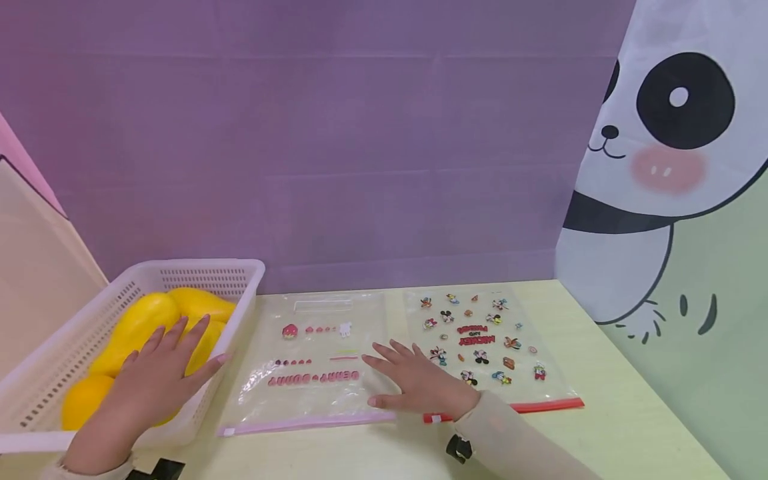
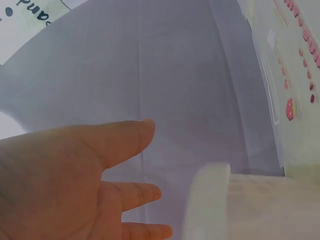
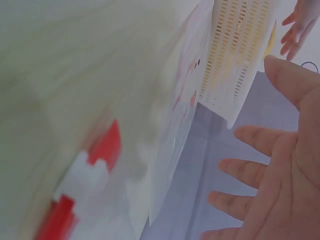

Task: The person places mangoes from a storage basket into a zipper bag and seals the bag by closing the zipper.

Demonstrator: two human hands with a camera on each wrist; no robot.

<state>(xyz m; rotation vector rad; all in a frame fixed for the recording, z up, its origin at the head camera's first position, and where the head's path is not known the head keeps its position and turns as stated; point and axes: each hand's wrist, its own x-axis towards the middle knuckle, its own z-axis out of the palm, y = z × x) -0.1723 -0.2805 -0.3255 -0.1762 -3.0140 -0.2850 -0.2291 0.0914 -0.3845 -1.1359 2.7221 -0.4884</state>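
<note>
Fingers spread, my left hand [image 1: 157,381] hovers over the near right side of a white plastic basket [image 1: 255,283] that holds several yellow, rounded fruit-like things [image 1: 137,327]. My right hand [image 1: 417,380], also with fingers spread, hangs above the table between two clear zip bags and grips nothing. The left bag [image 1: 312,407] has a lilac zip edge and pink strawberry-and-bunny prints. On the right one [image 1: 498,347], with a red zip edge, are small cartoon prints. Both bags lie flat. In the right wrist view the red zip's white slider [image 3: 82,175] appears blurred.
The pale wooden table [image 1: 624,400] ends at a purple cloth backdrop [image 1: 390,167]. A panda-print sheet [image 1: 630,267] stands along the right side, and a pinkish panel [image 1: 36,267] is at the left. The basket's raised walls border the left bag.
</note>
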